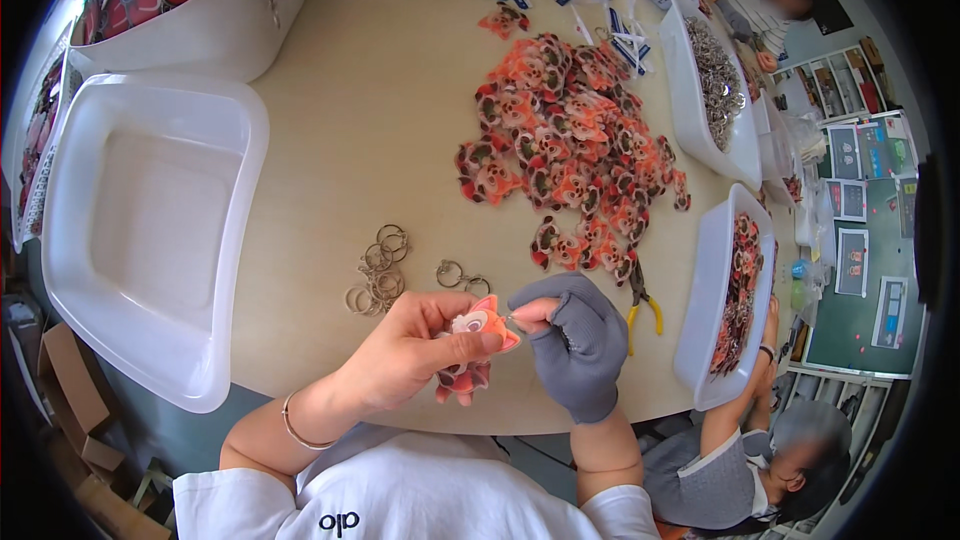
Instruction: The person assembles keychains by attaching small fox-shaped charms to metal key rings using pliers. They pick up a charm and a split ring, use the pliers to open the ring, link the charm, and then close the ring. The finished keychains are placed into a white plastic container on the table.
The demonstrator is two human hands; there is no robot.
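My left hand (pixel 420 340) is closed on an orange, white and red animal-shaped charm (pixel 476 323), with the thumb across its face. My right hand (pixel 578 350), in a grey glove with bare fingertips, pinches at the charm's ear; the tiny thing between those fingertips is too small to make out. Just beyond my left hand lies a cluster of metal split rings (pixel 384 262), and a few more rings (pixel 450 273) lie beside it. Pliers (pixel 645 313) with yellow handles rest to the right of my gloved hand. A large heap of similar charms (pixel 570 130) spreads beyond both hands.
An empty white tub (pixel 225 230) stands at left, below a white bin (pixel 265 35) of red pieces. At right are a tray (pixel 690 120) of metal fittings and a tray (pixel 697 350) of charms. Two other people (pixel 745 25) sit along the right side.
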